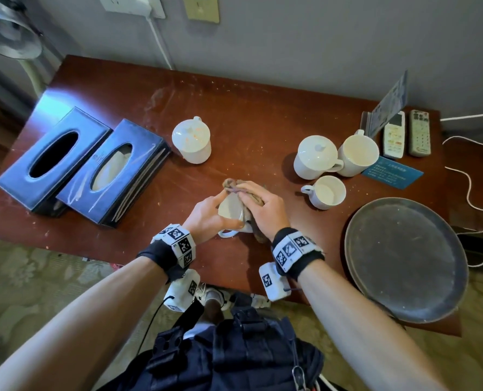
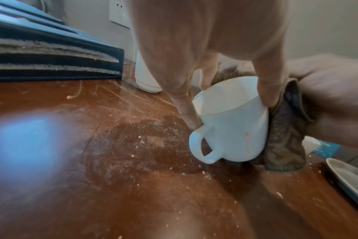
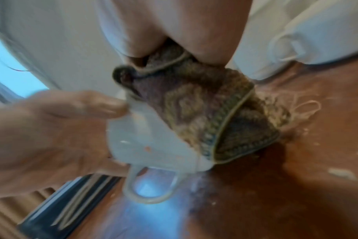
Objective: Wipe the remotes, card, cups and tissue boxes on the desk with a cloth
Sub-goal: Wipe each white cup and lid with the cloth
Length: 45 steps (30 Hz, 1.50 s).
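A white cup (image 1: 230, 207) is tilted just above the desk's front middle, its handle toward me. My left hand (image 1: 214, 213) grips it by the rim and wall, thumb on the right rim (image 2: 270, 90). My right hand (image 1: 262, 207) holds a brown cloth (image 1: 231, 183) wrapped against the right side of the cup (image 2: 231, 129). In the right wrist view the cloth (image 3: 210, 116) covers much of the cup (image 3: 149, 137). Two dark blue tissue boxes (image 1: 54, 159) (image 1: 113, 170) lie at the left. Two remotes (image 1: 394, 135) (image 1: 419, 132) and a blue card (image 1: 392, 172) lie at the far right.
A lidded cup (image 1: 191, 141) stands behind my hands. At the right are another lidded cup (image 1: 316, 156), an open cup (image 1: 358, 155) and a small cup (image 1: 326, 191). A grey round tray (image 1: 406, 258) overhangs the front right edge. White cables (image 1: 471, 193) trail at the right. The brown desk (image 1: 234, 108) is dusty.
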Motion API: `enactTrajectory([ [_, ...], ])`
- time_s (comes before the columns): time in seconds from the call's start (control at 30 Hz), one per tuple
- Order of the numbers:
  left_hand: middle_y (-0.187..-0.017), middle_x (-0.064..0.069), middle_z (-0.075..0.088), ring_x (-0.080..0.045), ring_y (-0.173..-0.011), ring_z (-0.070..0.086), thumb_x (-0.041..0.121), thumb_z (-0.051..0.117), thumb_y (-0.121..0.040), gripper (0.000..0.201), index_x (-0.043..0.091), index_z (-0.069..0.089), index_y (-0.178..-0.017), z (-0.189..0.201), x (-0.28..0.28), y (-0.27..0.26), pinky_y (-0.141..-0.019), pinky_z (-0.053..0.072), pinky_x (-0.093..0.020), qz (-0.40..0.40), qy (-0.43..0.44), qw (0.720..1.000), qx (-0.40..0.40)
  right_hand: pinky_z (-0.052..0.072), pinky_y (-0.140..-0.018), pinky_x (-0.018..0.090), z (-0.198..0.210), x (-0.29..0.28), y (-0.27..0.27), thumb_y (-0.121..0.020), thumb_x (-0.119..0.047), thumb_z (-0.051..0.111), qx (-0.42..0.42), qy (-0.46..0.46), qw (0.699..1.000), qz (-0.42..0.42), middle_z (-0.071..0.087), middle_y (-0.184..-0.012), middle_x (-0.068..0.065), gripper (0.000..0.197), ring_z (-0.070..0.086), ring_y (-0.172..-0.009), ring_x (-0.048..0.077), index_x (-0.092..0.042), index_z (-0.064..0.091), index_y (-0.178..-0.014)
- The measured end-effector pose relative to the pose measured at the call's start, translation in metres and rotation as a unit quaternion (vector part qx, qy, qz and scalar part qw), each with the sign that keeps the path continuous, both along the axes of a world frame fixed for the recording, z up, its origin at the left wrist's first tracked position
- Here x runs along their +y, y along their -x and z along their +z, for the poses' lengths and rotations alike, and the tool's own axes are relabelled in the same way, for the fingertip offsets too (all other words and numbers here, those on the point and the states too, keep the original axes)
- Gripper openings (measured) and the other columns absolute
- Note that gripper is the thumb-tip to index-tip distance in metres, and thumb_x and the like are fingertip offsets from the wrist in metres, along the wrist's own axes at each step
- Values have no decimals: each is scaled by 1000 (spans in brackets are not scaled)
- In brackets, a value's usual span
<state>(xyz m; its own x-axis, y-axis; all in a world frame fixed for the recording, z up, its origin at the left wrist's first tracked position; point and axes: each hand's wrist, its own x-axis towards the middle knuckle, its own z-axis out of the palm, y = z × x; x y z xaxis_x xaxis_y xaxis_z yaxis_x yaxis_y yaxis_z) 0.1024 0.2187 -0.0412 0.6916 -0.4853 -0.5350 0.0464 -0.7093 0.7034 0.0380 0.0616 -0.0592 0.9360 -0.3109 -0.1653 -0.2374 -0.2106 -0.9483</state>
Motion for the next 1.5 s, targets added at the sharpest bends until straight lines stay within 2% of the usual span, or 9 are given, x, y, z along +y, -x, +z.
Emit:
enactTrajectory([
  [0.1,-103,0,71,-22,-96,67,52,76,-51,67,37,60,-115,2,3,3,-88,55,-47,29,16,999,16,37,-105,13,-3,15,12,-93,-21,65,-34,-22,999,5,58,-129,-23,23,51,-122,-7,-30,73,-113],
  [0.27,-118,-2,65,-24,-107,64,45,81,-55,81,52,42,-126,6,6,6,-91,55,-48,28,33,998,35,46,-105,37,-26,-7,9,-94,-33,59,60,-47,994,-84,70,-114,-16,21,60,-112,4,-30,73,-110],
  [0.4,-113,-5,68,-25,-105,64,35,83,-68,64,46,52,-122,12,6,5,-94,53,-46,29,42,998,47,43,-104,28,-14,2,5,-95,-28,59,33,10,998,-53,66,-120,-19,20,57,-114,1,-33,73,-107],
  [0.5,-104,-1,73,-23,-96,68,45,82,-60,60,60,53,-110,12,12,8,-92,55,-47,42,63,995,59,34,-110,24,-4,23,12,-95,-35,57,-17,19,1000,10,52,-141,-15,26,44,-131,2,-35,68,-119],
  [0.73,-109,-1,70,-24,-103,68,33,85,-60,76,48,46,-124,11,17,9,-95,54,-48,78,73,989,105,-3,-120,47,-20,8,15,-95,-47,44,37,148,985,81,24,-160,2,34,9,-149,17,-41,55,-126],
  [0.9,-101,-5,73,-26,-98,71,1,74,-82,56,47,48,-100,14,21,5,-91,57,-41,84,104,983,129,19,-120,47,-18,8,7,-102,-37,41,56,96,991,71,28,-159,-6,36,21,-146,11,-39,48,-137],
  [1.03,-91,-4,73,-20,-80,72,-10,69,-82,57,30,57,-121,6,25,4,-71,58,-29,103,143,975,136,7,-123,37,-14,24,13,-102,-41,40,-59,230,961,142,33,-157,-3,39,23,-146,13,-36,51,-139],
  [1.3,-108,-3,65,-11,-82,71,-9,71,-80,56,40,52,-99,7,23,3,-82,60,-36,103,156,972,142,36,-112,43,-31,-12,2,-103,-27,42,58,91,993,50,54,-140,-8,34,45,-130,11,-27,55,-134],
  [1.5,-100,-12,74,-27,-88,74,-7,75,-79,57,31,58,-118,-1,26,2,-73,60,-34,125,172,964,161,25,-117,31,-20,17,6,-101,-24,47,-87,209,964,142,45,-149,-3,34,38,-137,14,-28,60,-132],
])
